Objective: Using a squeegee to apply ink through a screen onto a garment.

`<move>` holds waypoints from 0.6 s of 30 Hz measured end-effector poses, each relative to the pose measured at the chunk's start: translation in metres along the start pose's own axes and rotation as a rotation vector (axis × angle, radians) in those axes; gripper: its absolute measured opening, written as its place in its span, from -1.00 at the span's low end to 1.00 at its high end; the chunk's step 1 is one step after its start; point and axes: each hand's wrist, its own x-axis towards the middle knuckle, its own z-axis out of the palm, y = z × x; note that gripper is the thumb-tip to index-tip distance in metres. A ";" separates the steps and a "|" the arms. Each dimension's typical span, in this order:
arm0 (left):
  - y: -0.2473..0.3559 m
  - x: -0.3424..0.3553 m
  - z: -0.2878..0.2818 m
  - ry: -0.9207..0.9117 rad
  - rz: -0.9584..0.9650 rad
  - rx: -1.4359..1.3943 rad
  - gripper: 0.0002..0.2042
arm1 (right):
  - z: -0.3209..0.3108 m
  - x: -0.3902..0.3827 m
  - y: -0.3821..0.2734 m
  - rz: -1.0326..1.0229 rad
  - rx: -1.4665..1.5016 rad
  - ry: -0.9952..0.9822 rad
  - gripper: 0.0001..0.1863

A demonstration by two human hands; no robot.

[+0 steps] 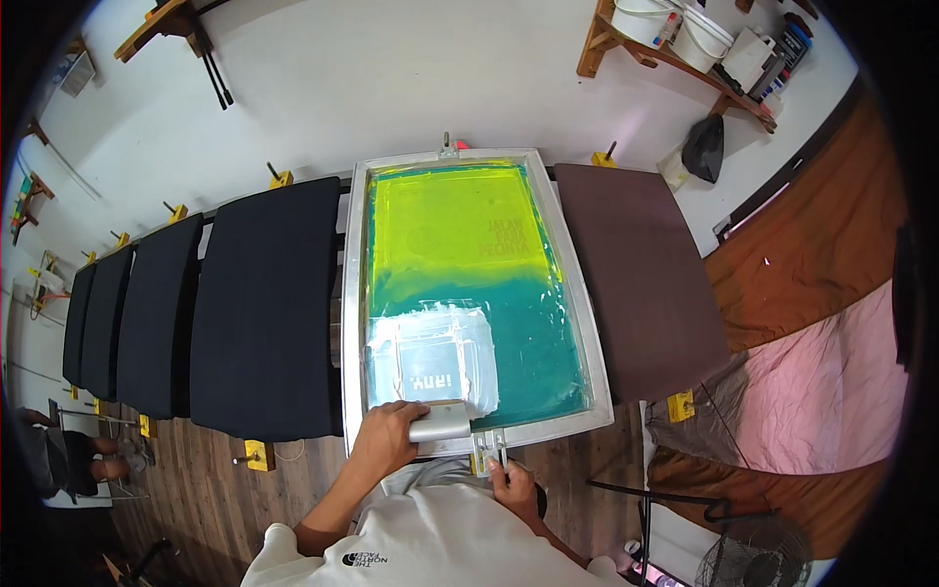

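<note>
In front of me lies a screen-printing frame point(579, 293) with a metal rim and teal mesh. Yellow-green ink point(430, 220) covers its far part, and white ink point(430, 338) spreads over the near left, where pale lettering shows. My left hand point(389, 435) is closed on one end of a squeegee point(442, 420) with a silver handle, resting at the frame's near edge. Close beside it, my right hand point(513, 485) has its fingers curled at a metal clamp point(488, 454) on the near rim. Part of that hand's grip is hidden.
Several boards with black fabric point(264, 303) stand in a row to the left. A brown-covered board point(636, 284) is close on the right. Yellow brackets point(259, 455) sit at board ends. Beyond are a wall shelf with buckets point(700, 39), hanging cloth point(812, 372) and a fan point(753, 553).
</note>
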 end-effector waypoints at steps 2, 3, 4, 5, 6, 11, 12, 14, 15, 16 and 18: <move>0.000 0.003 0.000 -0.010 0.000 0.002 -0.62 | -0.001 0.003 -0.001 -0.009 0.002 -0.002 -0.65; 0.001 0.003 -0.002 -0.016 -0.010 0.005 -0.62 | -0.001 0.003 -0.001 -0.024 0.032 0.000 -0.64; 0.001 0.003 -0.004 -0.020 -0.020 0.008 -0.62 | 0.000 0.003 -0.001 -0.040 0.062 0.002 -0.63; 0.002 0.003 -0.005 -0.021 -0.022 0.008 -0.62 | 0.001 0.003 0.002 -0.039 0.062 0.001 -0.63; 0.003 0.004 -0.006 -0.025 -0.026 0.000 -0.62 | 0.003 0.005 0.004 -0.024 0.091 -0.007 -0.63; 0.001 0.003 -0.003 -0.027 -0.038 -0.004 -0.62 | -0.002 0.004 0.003 0.023 0.056 -0.038 -0.62; 0.001 0.003 -0.003 -0.025 -0.035 -0.007 -0.62 | -0.004 0.004 -0.002 0.034 0.041 -0.043 -0.62; 0.001 0.002 -0.002 -0.022 -0.035 -0.009 -0.62 | -0.005 0.004 -0.004 0.044 0.027 -0.051 -0.61; 0.001 0.001 -0.003 -0.025 -0.038 -0.009 -0.62 | -0.004 0.004 -0.002 0.035 0.012 -0.035 -0.62; 0.001 0.001 -0.003 -0.029 -0.040 -0.010 -0.62 | -0.003 0.004 -0.001 0.026 -0.002 -0.018 -0.63; 0.002 0.000 -0.004 -0.035 -0.040 0.001 -0.62 | -0.001 0.004 0.002 0.037 0.021 -0.029 -0.62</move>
